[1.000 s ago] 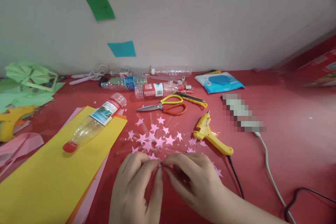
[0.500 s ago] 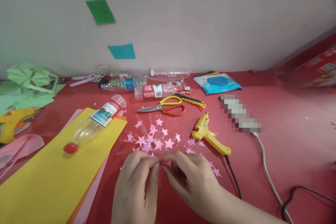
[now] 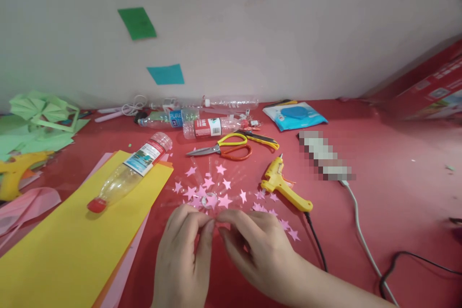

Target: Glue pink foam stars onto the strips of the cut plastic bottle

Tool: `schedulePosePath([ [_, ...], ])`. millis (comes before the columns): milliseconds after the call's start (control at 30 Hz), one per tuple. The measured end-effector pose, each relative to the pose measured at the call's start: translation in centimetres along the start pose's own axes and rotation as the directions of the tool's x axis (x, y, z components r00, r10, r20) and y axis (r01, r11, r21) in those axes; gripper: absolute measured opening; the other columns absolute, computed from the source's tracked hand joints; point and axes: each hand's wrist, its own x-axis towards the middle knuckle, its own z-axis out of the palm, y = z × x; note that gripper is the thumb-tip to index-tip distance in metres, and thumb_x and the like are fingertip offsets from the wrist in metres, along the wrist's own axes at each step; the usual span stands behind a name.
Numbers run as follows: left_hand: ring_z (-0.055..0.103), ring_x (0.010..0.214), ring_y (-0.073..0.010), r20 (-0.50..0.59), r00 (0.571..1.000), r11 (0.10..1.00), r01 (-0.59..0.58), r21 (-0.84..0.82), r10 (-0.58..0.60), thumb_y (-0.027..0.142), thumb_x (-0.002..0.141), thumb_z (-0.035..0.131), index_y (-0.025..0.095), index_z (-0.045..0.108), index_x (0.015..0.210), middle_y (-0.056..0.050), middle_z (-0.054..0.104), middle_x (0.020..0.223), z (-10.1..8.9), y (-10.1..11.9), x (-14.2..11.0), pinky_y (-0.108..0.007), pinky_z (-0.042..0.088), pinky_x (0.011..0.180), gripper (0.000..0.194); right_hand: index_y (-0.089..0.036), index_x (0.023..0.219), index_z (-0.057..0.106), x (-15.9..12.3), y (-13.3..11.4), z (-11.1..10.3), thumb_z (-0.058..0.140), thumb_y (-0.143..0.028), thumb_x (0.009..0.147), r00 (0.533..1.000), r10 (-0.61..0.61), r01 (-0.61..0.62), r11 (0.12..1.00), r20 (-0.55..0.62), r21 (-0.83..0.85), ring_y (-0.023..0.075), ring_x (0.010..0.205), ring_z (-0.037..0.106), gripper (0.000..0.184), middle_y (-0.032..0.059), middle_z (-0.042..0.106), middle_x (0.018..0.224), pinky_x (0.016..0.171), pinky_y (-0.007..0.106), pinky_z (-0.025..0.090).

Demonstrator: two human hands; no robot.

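Observation:
Low in the middle, my left hand (image 3: 184, 255) and my right hand (image 3: 263, 248) meet at their fingertips. The thumb and forefinger of each are closed in a pinch; whatever lies between them is too small and hidden to make out. Just beyond the fingers spreads a clear plastic piece with thin strips around a ring (image 3: 208, 200). Pink paper stars (image 3: 208, 183) sit on and about its strips, and its near side is hidden by my hands. More loose pink stars (image 3: 284, 224) lie to the right of my right hand.
A yellow glue gun (image 3: 285, 187) with a black cord lies at right, scissors (image 3: 220, 147) and a cutter knife (image 3: 262, 139) farther back. Plastic bottles (image 3: 207, 127) and a wipes pack (image 3: 296, 115) line the wall. Yellow paper (image 3: 72, 231) bears another bottle (image 3: 132, 173) at left.
My hands have shifted slightly, with the fingertips still together. Some stars by the ring sit differently, and the whole view has moved a little.

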Motion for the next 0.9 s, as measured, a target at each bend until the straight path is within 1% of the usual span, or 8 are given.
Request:
schedulePosePath([
  [167,0.053,0.068,-0.0134,-0.006,0.998,0.998,-0.054,0.036,0.055,0.018,0.089,0.046,0.021,0.052,0.075,0.000,0.053,0.073,0.1,-0.5,0.2,-0.023,0.043,0.060,0.016,-0.016,0.096,0.054,0.0,0.0,0.1,0.045,-0.011,0.088,1.000,-0.001,0.001,1.000,0.010,-0.011,0.0089,0.046,0.040,0.013,-0.0038,0.052,0.058,0.046,0.021,0.028],
  [333,0.054,0.073,-0.0142,-0.033,0.995,0.994,-0.096,0.050,0.097,0.019,0.090,0.047,0.022,0.053,0.081,0.000,0.055,0.078,0.1,-0.5,0.7,-0.025,0.044,0.065,0.011,-0.017,0.097,0.053,-0.1,0.2,0.1,0.044,-0.012,0.088,0.999,0.026,-0.025,0.999,0.028,-0.021,0.0088,0.046,0.040,0.014,-0.0045,0.052,0.058,0.046,0.021,0.027],
  [500,0.053,0.073,-0.0152,-0.062,0.990,0.989,-0.124,0.084,0.129,0.019,0.091,0.045,0.022,0.053,0.082,-0.001,0.055,0.078,0.3,-0.5,0.7,-0.027,0.043,0.065,0.012,-0.019,0.100,0.053,-0.4,0.6,0.4,0.045,-0.016,0.088,0.998,0.056,-0.053,0.994,0.027,-0.093,0.0097,0.045,0.041,0.015,-0.0056,0.051,0.054,0.046,0.021,0.028],
  [667,0.052,0.069,-0.0148,-0.091,0.985,0.985,-0.135,0.108,0.145,0.017,0.091,0.045,0.021,0.051,0.080,0.000,0.053,0.074,0.6,-0.8,0.6,-0.026,0.043,0.062,0.013,-0.018,0.098,0.055,-0.4,0.6,0.8,0.043,-0.018,0.089,0.996,0.084,-0.079,0.985,0.022,-0.155,0.0094,0.039,0.041,0.016,-0.0059,0.052,0.049,0.043,0.022,0.026],
  [800,0.052,0.070,-0.0158,-0.088,0.974,0.968,-0.193,0.159,0.208,0.017,0.090,0.046,0.020,0.052,0.078,-0.001,0.054,0.073,0.5,-0.9,0.7,-0.028,0.042,0.063,0.013,-0.018,0.098,0.058,-0.4,0.5,1.0,0.044,-0.020,0.088,0.995,0.101,-0.095,0.974,0.018,-0.204,0.0098,0.036,0.043,0.017,-0.0061,0.052,0.045,0.042,0.022,0.025],
  [900,0.053,0.071,-0.0170,-0.124,0.947,0.935,-0.262,0.237,0.297,0.015,0.088,0.049,0.019,0.054,0.082,-0.003,0.055,0.075,0.3,-0.9,0.7,-0.029,0.042,0.065,0.009,-0.018,0.100,0.059,-0.4,0.7,1.2,0.044,-0.022,0.088,0.996,0.086,-0.080,0.965,0.015,-0.249,0.0106,0.035,0.046,0.019,-0.0052,0.055,0.045,0.042,0.022,0.025],
])
